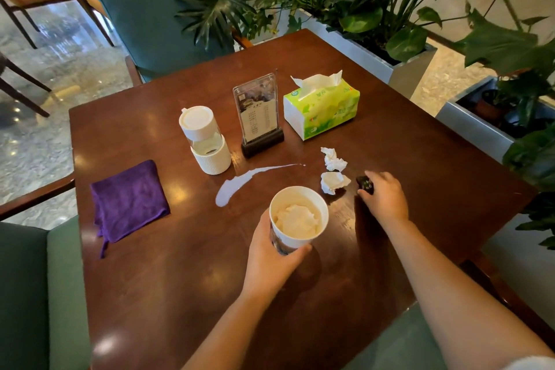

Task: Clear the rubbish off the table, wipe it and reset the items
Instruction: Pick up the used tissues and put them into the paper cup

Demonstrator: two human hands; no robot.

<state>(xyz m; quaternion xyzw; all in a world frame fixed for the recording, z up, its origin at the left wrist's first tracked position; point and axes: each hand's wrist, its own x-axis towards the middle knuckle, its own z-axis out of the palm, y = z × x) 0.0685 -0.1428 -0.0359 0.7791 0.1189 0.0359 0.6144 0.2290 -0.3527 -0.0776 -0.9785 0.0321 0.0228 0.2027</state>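
Observation:
My left hand [274,261] grips a white paper cup [297,216] near the front middle of the dark wooden table [168,294]; a crumpled tissue lies inside the cup. My right hand [386,198] rests on the table with its fingertips around a small black object [364,182]. Two crumpled tissues [333,159] [333,182] lie just left of that hand. A pale liquid spill [240,185] streaks the table behind the cup. A folded purple cloth [129,203] lies at the left.
At the back stand a white lidded bottle [205,141], a clear menu stand on a black base [259,117] and a green tissue pack [322,108]. Green chairs sit behind and at the left; planters with leafy plants [375,48] line the right side.

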